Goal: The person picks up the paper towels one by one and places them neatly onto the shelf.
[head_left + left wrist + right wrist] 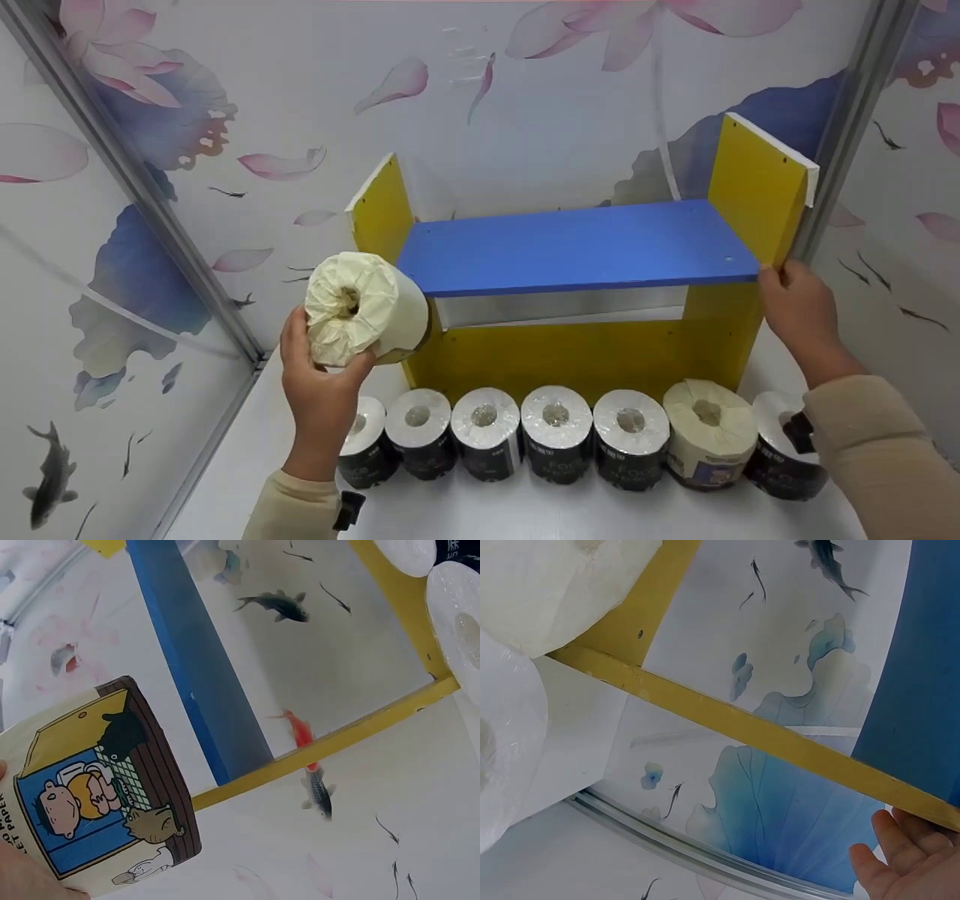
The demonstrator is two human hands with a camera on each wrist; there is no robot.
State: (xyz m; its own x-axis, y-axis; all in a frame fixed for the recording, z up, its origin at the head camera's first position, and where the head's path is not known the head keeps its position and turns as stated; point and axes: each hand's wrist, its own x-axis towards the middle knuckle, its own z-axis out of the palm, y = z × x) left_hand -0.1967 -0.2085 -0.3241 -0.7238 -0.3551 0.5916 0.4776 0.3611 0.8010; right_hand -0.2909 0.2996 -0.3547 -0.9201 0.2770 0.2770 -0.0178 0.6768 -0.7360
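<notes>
My left hand point(326, 394) holds a toilet paper roll point(409, 315) in cream wrapping, tilted, in front of the shelf's left end. The left wrist view shows a cartoon of a child and cats on this wrapped roll point(97, 787). A small shelf unit has yellow side panels and a blue board point(577, 247). At its right end, my right hand point(806, 315) grips the front edge of the yellow side panel point(761, 187), level with the board. Fingers point(900, 847) lie along the panel's outer face in the right wrist view; the thumb is hidden there.
A row of several toilet rolls point(555, 435) stands upright before the shelf on the white table point(225, 480). Most have black labels; one cream-wrapped roll point(720, 457) stands near the right end. Printed wall panels point(450, 135) with metal frame posts point(142, 180) enclose the table.
</notes>
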